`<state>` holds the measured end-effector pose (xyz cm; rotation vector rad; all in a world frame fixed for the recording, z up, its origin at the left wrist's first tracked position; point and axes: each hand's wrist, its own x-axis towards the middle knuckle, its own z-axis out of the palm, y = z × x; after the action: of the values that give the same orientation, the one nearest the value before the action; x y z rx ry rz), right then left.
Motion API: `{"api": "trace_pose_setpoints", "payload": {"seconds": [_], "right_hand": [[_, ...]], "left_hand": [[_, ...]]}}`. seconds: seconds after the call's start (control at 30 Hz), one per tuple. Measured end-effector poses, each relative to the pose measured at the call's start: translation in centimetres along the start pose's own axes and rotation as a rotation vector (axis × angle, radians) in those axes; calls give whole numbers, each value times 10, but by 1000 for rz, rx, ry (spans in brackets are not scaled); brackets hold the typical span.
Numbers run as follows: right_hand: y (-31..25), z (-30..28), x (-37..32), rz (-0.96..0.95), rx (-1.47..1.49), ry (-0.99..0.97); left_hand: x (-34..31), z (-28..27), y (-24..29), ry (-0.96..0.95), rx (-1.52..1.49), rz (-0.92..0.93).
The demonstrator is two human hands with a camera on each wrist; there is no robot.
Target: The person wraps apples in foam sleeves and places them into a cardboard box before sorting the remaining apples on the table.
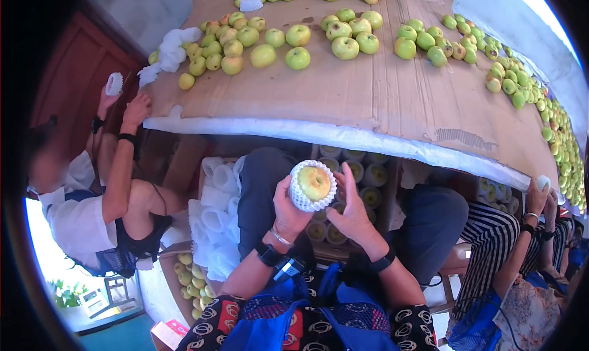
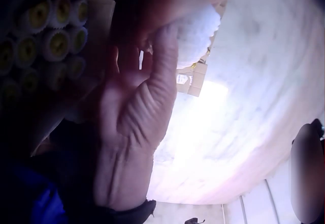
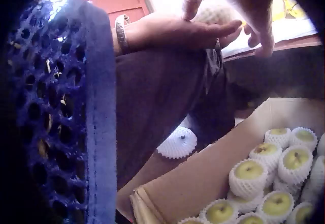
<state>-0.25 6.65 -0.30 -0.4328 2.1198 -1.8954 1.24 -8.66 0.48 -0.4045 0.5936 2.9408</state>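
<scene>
In the head view my left hand (image 1: 289, 208) holds a yellow-green apple (image 1: 315, 184) with a russet top, wrapped in a white foam net (image 1: 298, 197). My right hand (image 1: 354, 213) is at the other side of the net, its fingers extended and thumb close to the lower edge. The left wrist view shows the right hand (image 2: 137, 107) from the palm side, its thumb overlapping the white net (image 2: 198, 36). From the right wrist, the left hand (image 3: 172, 32) lies under the netted apple (image 3: 213, 14), while the right hand (image 3: 244, 0) reaches over it.
Below my hands stands a cardboard box (image 3: 193, 188) of netted apples (image 3: 249, 170). Loose foam nets (image 1: 215, 222) pile at left, near a box of bare apples (image 1: 191, 280). Ahead, a cardboard-covered table (image 1: 276, 99) bears groups of apples (image 1: 297, 57). People sit on both sides.
</scene>
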Motion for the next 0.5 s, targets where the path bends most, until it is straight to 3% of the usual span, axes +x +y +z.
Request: {"api": "trace_pose_setpoints", "payload": {"seconds": [0.03, 0.1, 0.17, 0.27, 0.37, 0.5], "right_hand": [[2, -2, 0, 0, -3, -2], [2, -1, 1, 63, 362, 86], [-4, 7, 0, 47, 336, 77], [-6, 16, 0, -19, -29, 63], [-7, 9, 3, -24, 118, -1], [-4, -1, 3, -31, 89, -14]], "left_hand": [[0, 0, -1, 0, -3, 1], [-1, -1, -2, 84, 18, -13], [0, -3, -3, 94, 60, 6], [-1, -3, -7, 111, 94, 12], [1, -4, -3, 93, 54, 17], [1, 0, -1, 78, -48, -35]]}}
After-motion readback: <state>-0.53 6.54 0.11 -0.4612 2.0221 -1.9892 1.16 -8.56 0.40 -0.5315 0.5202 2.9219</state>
